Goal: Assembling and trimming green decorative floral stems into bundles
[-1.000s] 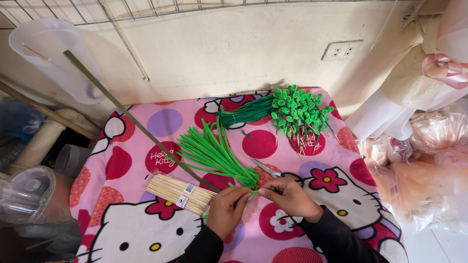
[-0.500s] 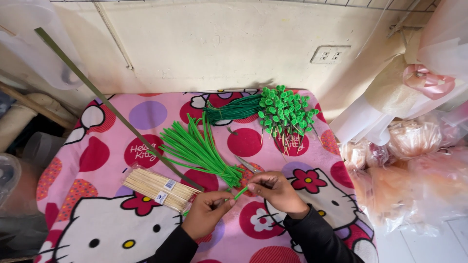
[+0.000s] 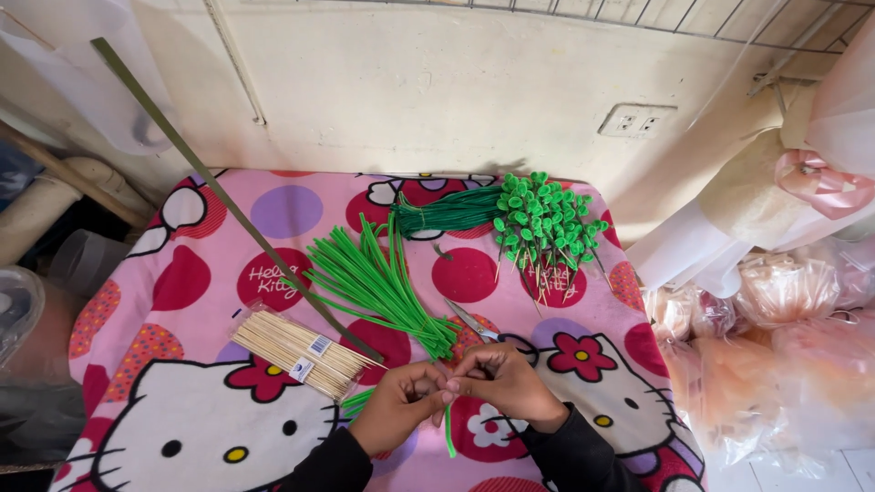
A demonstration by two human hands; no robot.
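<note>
Green fuzzy pipe cleaner (image 3: pixel 448 435), a single thin stem, sits pinched between both hands at the near edge of the tabletop (image 3: pixel 210 273), which is draped in a pink cartoon-cat cloth with red and purple dots. From my remote seat I see my left hand (image 3: pixel 401 407) and right hand (image 3: pixel 499 381) pressed knuckle to knuckle, fingers curled tight on the upper part of the stem while its lower end hangs free toward me. Exactly how the fingertips grip is hidden behind the knuckles, but both hands are clearly shut on it.

I take the loose pile of straight green pipe cleaners (image 3: pixel 378 287) as my landmark. My hands are just in front of it, nearest its front tips. Left of the pile lies a clear packet of pale bamboo skewers (image 3: pixel 296 351); a long thin olive-green strip (image 3: pixel 228 196) runs diagonally past the pile's left side toward the wall. Behind and to the right of the pile rests a bundle of finished green stems with small leaf-shaped loops (image 3: pixel 538 219). Small metal scissors (image 3: pixel 474 321) lie just right of the pile's front end, touching distance from my right hand.

I judge the step in hand to be bending or twisting the stem's top into a loop like those in the bundle. The next move calls for a firm pinch with one hand and a small, controlled twist with the other.
</note>
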